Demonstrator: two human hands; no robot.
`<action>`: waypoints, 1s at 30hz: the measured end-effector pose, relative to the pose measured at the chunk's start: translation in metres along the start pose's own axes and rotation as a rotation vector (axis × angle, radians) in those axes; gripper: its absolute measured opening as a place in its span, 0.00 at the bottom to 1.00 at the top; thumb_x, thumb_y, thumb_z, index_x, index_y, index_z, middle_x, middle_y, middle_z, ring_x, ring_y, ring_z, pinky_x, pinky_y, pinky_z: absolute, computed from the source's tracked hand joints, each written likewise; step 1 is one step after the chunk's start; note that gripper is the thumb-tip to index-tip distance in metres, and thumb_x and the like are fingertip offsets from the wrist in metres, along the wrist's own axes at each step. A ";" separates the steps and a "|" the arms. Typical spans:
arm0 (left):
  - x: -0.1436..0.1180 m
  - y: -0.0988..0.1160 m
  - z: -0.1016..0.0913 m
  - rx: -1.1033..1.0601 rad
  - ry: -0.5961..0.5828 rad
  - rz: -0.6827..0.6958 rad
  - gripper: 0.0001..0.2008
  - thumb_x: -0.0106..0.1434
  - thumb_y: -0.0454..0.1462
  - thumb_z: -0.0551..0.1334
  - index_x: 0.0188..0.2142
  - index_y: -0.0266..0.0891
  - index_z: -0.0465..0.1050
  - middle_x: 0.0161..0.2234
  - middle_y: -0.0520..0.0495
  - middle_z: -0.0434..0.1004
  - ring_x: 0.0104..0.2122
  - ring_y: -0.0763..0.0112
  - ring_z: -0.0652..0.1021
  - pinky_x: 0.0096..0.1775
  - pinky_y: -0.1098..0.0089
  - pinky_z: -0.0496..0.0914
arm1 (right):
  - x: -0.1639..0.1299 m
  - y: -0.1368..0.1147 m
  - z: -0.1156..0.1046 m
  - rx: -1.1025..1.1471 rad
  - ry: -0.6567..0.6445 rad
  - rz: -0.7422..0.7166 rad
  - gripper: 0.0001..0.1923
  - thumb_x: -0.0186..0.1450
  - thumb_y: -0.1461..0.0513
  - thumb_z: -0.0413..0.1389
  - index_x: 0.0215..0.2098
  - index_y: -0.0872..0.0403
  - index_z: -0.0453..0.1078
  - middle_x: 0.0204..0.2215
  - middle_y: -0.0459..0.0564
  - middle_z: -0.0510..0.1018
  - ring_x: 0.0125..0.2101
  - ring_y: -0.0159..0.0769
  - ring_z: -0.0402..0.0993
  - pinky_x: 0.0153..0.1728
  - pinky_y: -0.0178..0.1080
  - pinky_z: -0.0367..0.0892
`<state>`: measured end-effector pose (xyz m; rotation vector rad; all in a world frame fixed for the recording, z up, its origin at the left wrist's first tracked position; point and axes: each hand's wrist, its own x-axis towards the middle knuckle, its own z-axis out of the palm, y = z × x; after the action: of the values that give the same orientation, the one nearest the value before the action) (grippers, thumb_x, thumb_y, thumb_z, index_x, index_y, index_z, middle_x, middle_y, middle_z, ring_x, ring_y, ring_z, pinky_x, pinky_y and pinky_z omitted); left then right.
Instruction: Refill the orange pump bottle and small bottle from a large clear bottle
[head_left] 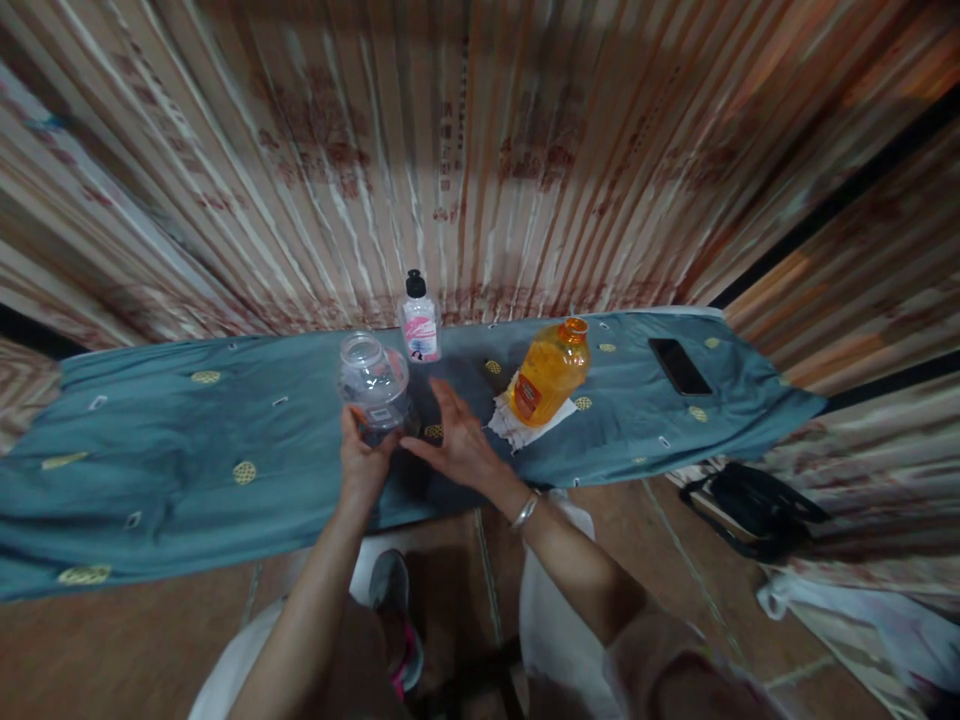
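At the center of the frame, we work over a counter draped in teal cloth with yellow pineapple prints, our left hand closed around the lower side of a clear jar. The jar, wide-bodied and open-mouthed, sits just left of center near the cloth's middle; we cannot tell whether its base meets the counter. Our right hand is open, fingers spread and thumb pointing toward the jar; whether the thumb tip touches our other hand, we cannot tell. A silver bracelet circles the right wrist. Just beyond the jar, slightly right, we see a small bottle with a black cap and a pink label standing upright. Right of center, an amber bottle with an orange neck and a red label stands on a crumpled white tissue. Farther right, a dark phone lies flat near the counter's back edge. Behind it all, a pleated curtain with reddish prints fills the upper frame. At lower right, we spot a black bag beside the counter; at bottom center, a gray shoe with pink trim rests on the tiled floor.
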<state>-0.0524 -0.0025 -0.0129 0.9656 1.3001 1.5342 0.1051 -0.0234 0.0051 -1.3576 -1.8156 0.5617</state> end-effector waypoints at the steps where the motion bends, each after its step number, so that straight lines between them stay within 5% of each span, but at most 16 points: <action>1: -0.001 0.001 -0.003 0.053 0.030 0.014 0.35 0.38 0.31 0.76 0.48 0.45 0.72 0.50 0.48 0.77 0.57 0.61 0.74 0.59 0.63 0.67 | -0.009 0.008 -0.009 -0.068 -0.011 0.013 0.44 0.64 0.54 0.66 0.71 0.60 0.54 0.67 0.68 0.66 0.69 0.53 0.61 0.69 0.56 0.58; 6: -0.001 0.029 -0.042 0.172 0.160 0.106 0.46 0.42 0.38 0.74 0.61 0.47 0.61 0.65 0.39 0.65 0.66 0.50 0.65 0.66 0.47 0.56 | -0.046 0.036 -0.029 -0.326 -0.158 0.111 0.35 0.65 0.57 0.66 0.65 0.60 0.64 0.59 0.68 0.75 0.61 0.55 0.71 0.62 0.58 0.67; 9: -0.002 0.062 -0.067 0.339 0.267 0.435 0.50 0.46 0.42 0.72 0.67 0.44 0.54 0.68 0.38 0.60 0.68 0.49 0.63 0.67 0.44 0.55 | -0.055 0.038 -0.024 -0.399 -0.203 0.127 0.31 0.65 0.59 0.66 0.63 0.62 0.66 0.58 0.68 0.75 0.60 0.54 0.72 0.61 0.55 0.68; 11: -0.008 0.079 -0.069 0.486 0.237 0.648 0.50 0.51 0.41 0.70 0.70 0.46 0.48 0.71 0.40 0.54 0.70 0.51 0.58 0.68 0.45 0.53 | -0.056 0.037 -0.020 -0.431 -0.204 0.132 0.27 0.66 0.61 0.65 0.60 0.63 0.69 0.57 0.68 0.76 0.59 0.52 0.72 0.62 0.54 0.67; 14: -0.025 0.085 -0.045 0.572 0.118 0.853 0.49 0.55 0.43 0.70 0.72 0.45 0.48 0.71 0.40 0.54 0.71 0.49 0.58 0.69 0.47 0.53 | -0.056 0.036 -0.017 -0.445 -0.208 0.133 0.18 0.67 0.64 0.62 0.54 0.61 0.72 0.52 0.64 0.79 0.55 0.50 0.75 0.60 0.53 0.68; 18: -0.045 0.060 0.013 0.656 -0.141 0.857 0.43 0.61 0.43 0.68 0.71 0.43 0.52 0.65 0.35 0.65 0.66 0.47 0.65 0.67 0.45 0.56 | -0.060 0.040 -0.014 -0.426 -0.159 0.124 0.20 0.67 0.65 0.62 0.56 0.60 0.71 0.54 0.64 0.78 0.56 0.49 0.74 0.59 0.53 0.69; 22: -0.050 0.041 0.055 0.686 -0.263 0.914 0.40 0.64 0.47 0.66 0.70 0.45 0.52 0.67 0.34 0.63 0.67 0.48 0.65 0.67 0.45 0.57 | -0.064 0.046 -0.011 -0.404 -0.129 0.108 0.21 0.66 0.64 0.63 0.57 0.59 0.71 0.56 0.64 0.76 0.59 0.49 0.72 0.60 0.52 0.69; 26: -0.045 0.040 0.070 0.665 -0.209 1.009 0.39 0.64 0.45 0.67 0.70 0.45 0.54 0.65 0.35 0.65 0.65 0.49 0.66 0.66 0.46 0.59 | -0.063 0.048 -0.012 -0.379 -0.139 0.084 0.19 0.64 0.65 0.64 0.54 0.57 0.73 0.52 0.61 0.79 0.57 0.48 0.75 0.59 0.51 0.71; 30: -0.041 0.028 0.076 0.632 -0.226 0.923 0.36 0.64 0.43 0.67 0.68 0.44 0.57 0.63 0.35 0.68 0.64 0.50 0.68 0.65 0.46 0.62 | -0.067 0.050 -0.017 -0.282 -0.084 0.113 0.21 0.64 0.67 0.62 0.56 0.59 0.72 0.54 0.64 0.78 0.56 0.50 0.76 0.58 0.52 0.73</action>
<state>0.0278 -0.0200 0.0254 2.3082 1.2514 1.5742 0.1563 -0.0718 -0.0428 -1.6554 -1.9505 0.4382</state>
